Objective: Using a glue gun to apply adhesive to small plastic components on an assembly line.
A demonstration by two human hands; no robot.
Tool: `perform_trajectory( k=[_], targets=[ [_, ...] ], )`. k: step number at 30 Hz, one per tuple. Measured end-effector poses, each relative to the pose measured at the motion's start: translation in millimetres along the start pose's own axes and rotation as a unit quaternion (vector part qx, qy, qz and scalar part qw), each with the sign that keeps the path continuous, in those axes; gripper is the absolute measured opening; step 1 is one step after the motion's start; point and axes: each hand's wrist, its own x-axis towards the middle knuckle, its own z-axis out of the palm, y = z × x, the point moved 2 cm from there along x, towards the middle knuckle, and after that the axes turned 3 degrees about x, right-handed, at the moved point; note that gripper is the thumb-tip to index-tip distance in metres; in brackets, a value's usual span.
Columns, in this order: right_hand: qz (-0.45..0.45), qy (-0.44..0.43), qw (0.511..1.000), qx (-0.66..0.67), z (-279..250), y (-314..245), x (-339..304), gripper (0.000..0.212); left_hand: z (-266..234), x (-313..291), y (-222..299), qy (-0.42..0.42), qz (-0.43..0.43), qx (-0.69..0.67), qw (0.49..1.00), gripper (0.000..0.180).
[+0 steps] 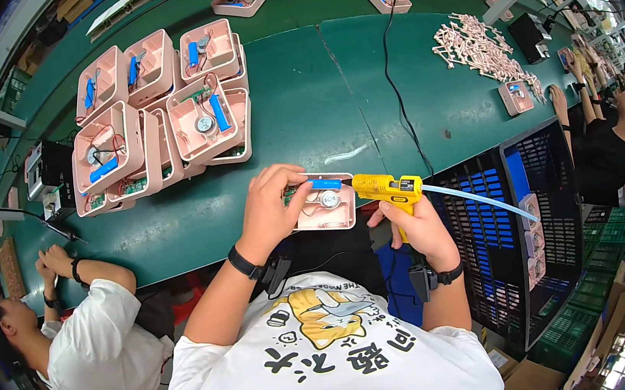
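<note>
A pink plastic housing (343, 217) lies at the near edge of the green table in front of me. In it are a blue cylindrical battery (324, 183) and a round silver speaker-like part (329, 199). My left hand (271, 206) is closed on the housing's left side, its fingertips at the battery's left end. A yellow hot glue gun (382, 185) is gripped in my right hand (422, 230). Its nozzle points left, close to the housing's upper right corner. From its back trails a long translucent glue stick (475, 202).
Stacked pink housings (192, 151) with batteries and wires stand at left. A pile of small pink parts (471, 42) lies at far right. A black cable (391, 70) crosses the table (283, 106). A black crate (481, 253) stands right. Co-workers sit on both sides.
</note>
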Motion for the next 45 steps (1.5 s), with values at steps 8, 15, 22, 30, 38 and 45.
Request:
perform_trajectory(
  k=[8, 15, 22, 30, 38, 45],
  targets=[
    [0.015, 0.015, 0.998, -0.057, 1, 7, 1, 0.019, -2, 18, -5, -0.088, -0.053, -0.007, 0.995, 0.016],
    [-0.002, 0.033, 0.997, -0.072, 7, 6, -9, 0.020, 1, 3, -10, -0.070, -0.100, -0.030, 0.992, 0.015],
    [0.009, 0.022, 1.000, -0.002, 1, 13, -7, 0.022, 3, 3, -10, -0.060, -0.102, -0.039, 0.992, 0.015],
    [0.028, 0.045, 0.992, -0.116, 13, 2, -14, 0.029, 0, 0, -6, -0.051, -0.064, -0.005, 0.997, 0.016],
    [-0.032, 0.040, 0.998, -0.022, 41, -3, -12, 0.034, -8, -3, -6, -0.066, -0.010, 0.015, 0.998, 0.025],
    [0.040, 0.000, 0.998, -0.056, 63, 3, -4, 0.026, -9, -6, -6, -0.081, 0.024, 0.044, 0.995, 0.041]
  ],
)
